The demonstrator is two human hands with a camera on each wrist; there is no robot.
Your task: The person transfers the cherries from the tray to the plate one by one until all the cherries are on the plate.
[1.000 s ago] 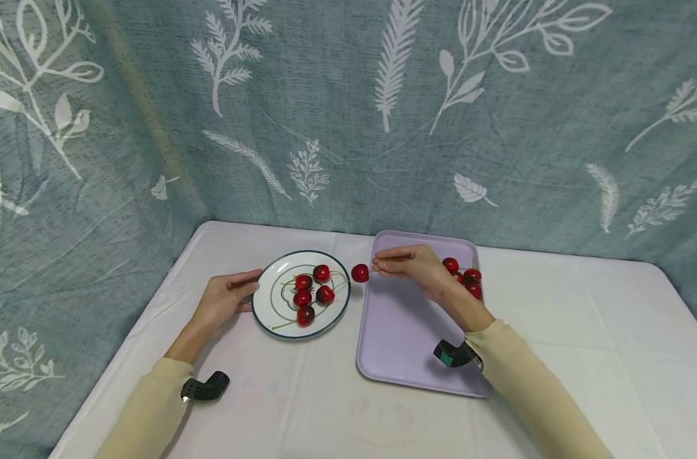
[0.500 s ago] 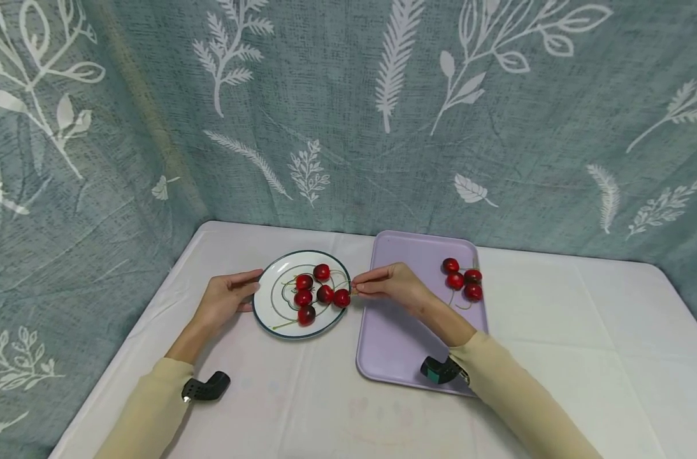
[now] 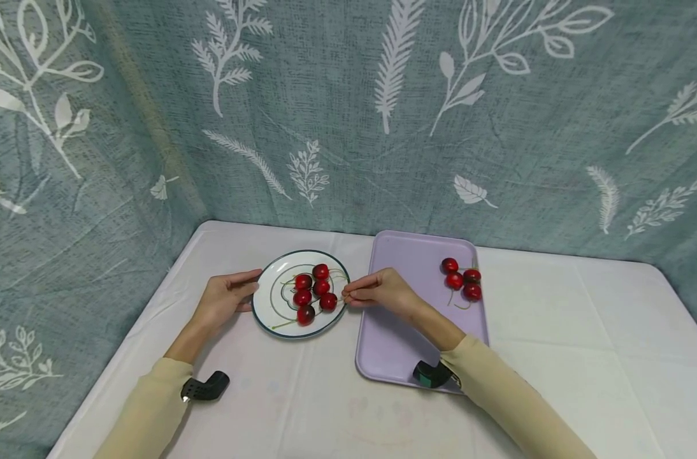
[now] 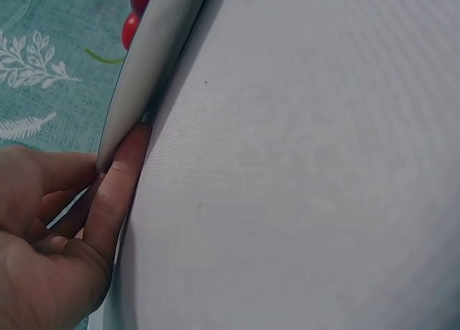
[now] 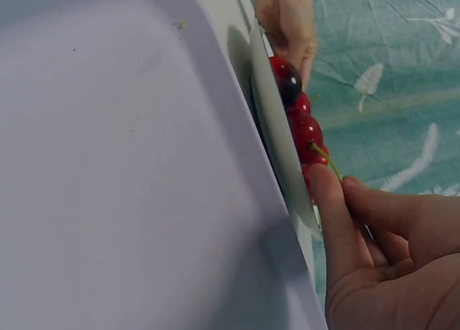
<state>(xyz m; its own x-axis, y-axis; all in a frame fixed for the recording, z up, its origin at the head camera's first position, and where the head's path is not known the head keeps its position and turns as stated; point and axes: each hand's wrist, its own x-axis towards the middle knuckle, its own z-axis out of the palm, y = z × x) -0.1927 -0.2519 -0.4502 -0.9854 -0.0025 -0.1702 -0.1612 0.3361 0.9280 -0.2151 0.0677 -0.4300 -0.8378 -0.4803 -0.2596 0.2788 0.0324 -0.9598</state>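
Observation:
A white plate (image 3: pixel 271 314) with a dark blue rim stands on the left, bearing several red cherries (image 3: pixel 305 315) with green stems. My left hand (image 3: pixel 225 298) grips its left edge, and in the left wrist view a finger (image 4: pixel 118 182) reaches beneath the rim. At the plate's right edge, my right hand (image 3: pixel 385 292) pinches the stem of a cherry (image 3: pixel 328 302) that sits over the plate beside the others. The right wrist view shows that green stem (image 5: pixel 327 161) running to the thumb and fingertip.
A lilac tray (image 3: pixel 394 350) lies right of the plate under my right forearm. Several cherries (image 3: pixel 454 280) rest in its far right corner. A white cloth (image 3: pixel 566 331) covers the table, and a teal leaf-patterned curtain (image 3: pixel 337 115) hangs behind.
My right hand has moved left and down from above the tray, bringing the cherry over the plate. A cherry on the plate has shifted slightly away. My left hand has stayed put.

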